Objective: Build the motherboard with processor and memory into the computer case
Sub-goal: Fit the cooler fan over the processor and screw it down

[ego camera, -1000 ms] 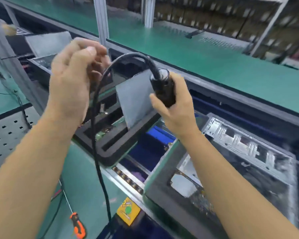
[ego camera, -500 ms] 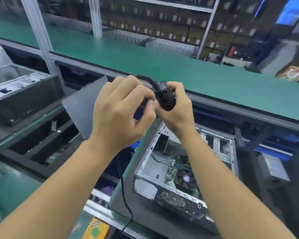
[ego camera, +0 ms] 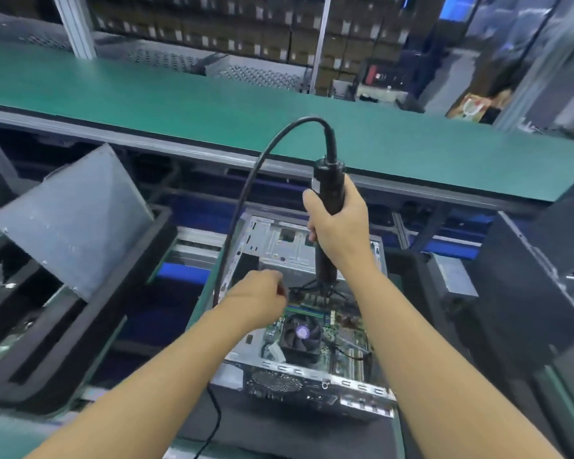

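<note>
Motherboard [ego camera: 342,329] lies flat inside the open case [ego camera: 312,389], its cooler fan [ego camera: 300,332] facing up close to the case wall nearest the person, so the step in hand looks to be screwing the board down. The right hand [ego camera: 340,226] is wrapped in a full fist round the middle of a black screwdriver [ego camera: 328,190]. The tool stands nearly upright over the far part of the case, its lower end just above the board's far edge, where thin black wires [ego camera: 309,286] fan out; the bit itself is too dark to make out. A thick cable [ego camera: 246,197] leaves the top of the tool, arches over and drops past the left side of the case. The left hand [ego camera: 259,301] reaches into the left side of the case, knuckles up and fingers curled under, just beside the tool's lower end. Whether it pinches a screw or only steadies something I cannot tell, as the fingertips are blurred. To do this well, I judge the tool should be held plumb over the hole, the left fingers guiding the tip onto the screw head and drawing clear before the trigger goes. A tilted tool could slip and scar the board or snag those wires. The arching cable is best kept off the fan and outside the case. Both forearms stretch forward over the near wall of the case, the right wrist raised, the left lower and angled inward
</note>
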Demonstrator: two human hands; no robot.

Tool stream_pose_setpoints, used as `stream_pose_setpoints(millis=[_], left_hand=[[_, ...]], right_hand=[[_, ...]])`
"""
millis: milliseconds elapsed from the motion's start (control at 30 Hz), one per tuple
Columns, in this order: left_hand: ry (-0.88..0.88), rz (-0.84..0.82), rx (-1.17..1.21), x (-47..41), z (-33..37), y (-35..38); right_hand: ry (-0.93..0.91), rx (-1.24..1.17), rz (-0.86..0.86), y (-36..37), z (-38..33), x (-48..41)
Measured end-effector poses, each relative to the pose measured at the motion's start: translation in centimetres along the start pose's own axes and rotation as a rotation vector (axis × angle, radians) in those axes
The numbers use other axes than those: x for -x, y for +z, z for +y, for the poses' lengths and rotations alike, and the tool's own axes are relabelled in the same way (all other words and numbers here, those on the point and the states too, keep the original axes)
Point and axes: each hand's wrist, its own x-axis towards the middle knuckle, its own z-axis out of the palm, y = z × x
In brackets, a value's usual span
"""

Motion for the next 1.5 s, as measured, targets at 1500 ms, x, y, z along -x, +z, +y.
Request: stream_pose_setpoints(millis=[1500], left_hand=[[0.541,-0.226,-0.589,-10.2,-4.2,13.5]], right_hand=[[0.108,-0.176,0.23,-4.2,9.1,0.3]])
